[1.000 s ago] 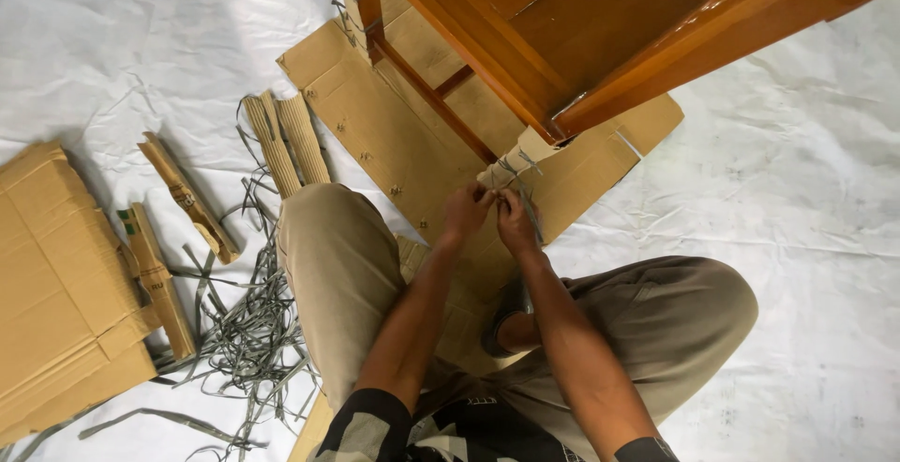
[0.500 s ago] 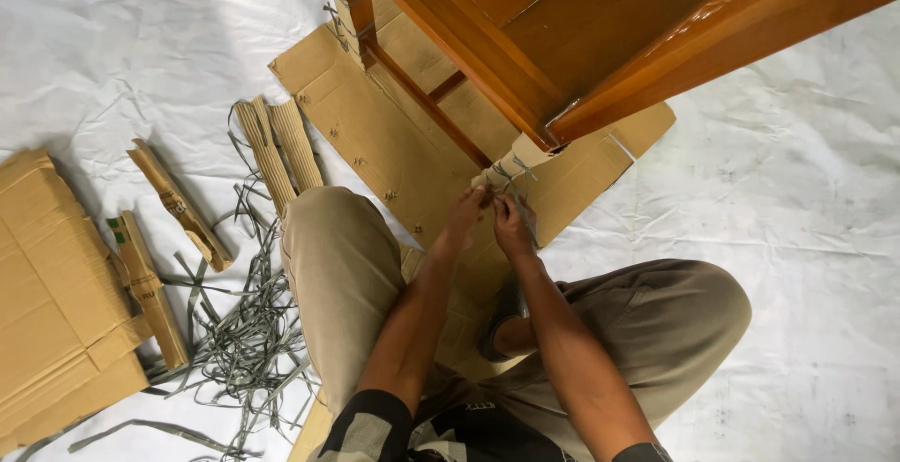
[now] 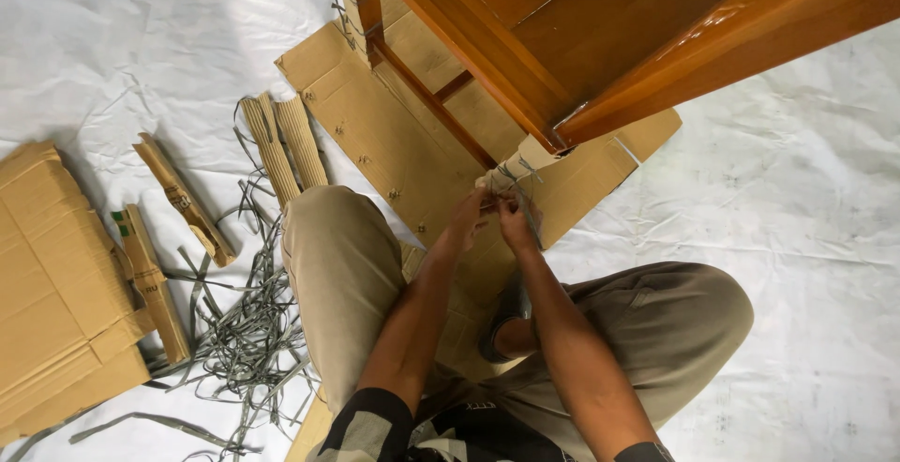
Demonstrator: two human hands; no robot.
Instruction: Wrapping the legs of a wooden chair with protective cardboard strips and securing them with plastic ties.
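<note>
Fingers of the left hand (image 3: 466, 221) and right hand (image 3: 511, 219) pinch thin grey strapping (image 3: 521, 173) around the cardboard-wrapped leg (image 3: 514, 170) of the polished brown wooden furniture (image 3: 600, 31); the fingertips' grip is too small to make out.

Bare forearms, khaki trousers (image 3: 337, 275) — dark patterned short sleeves (image 3: 370, 429) (camouflage-like).
</note>
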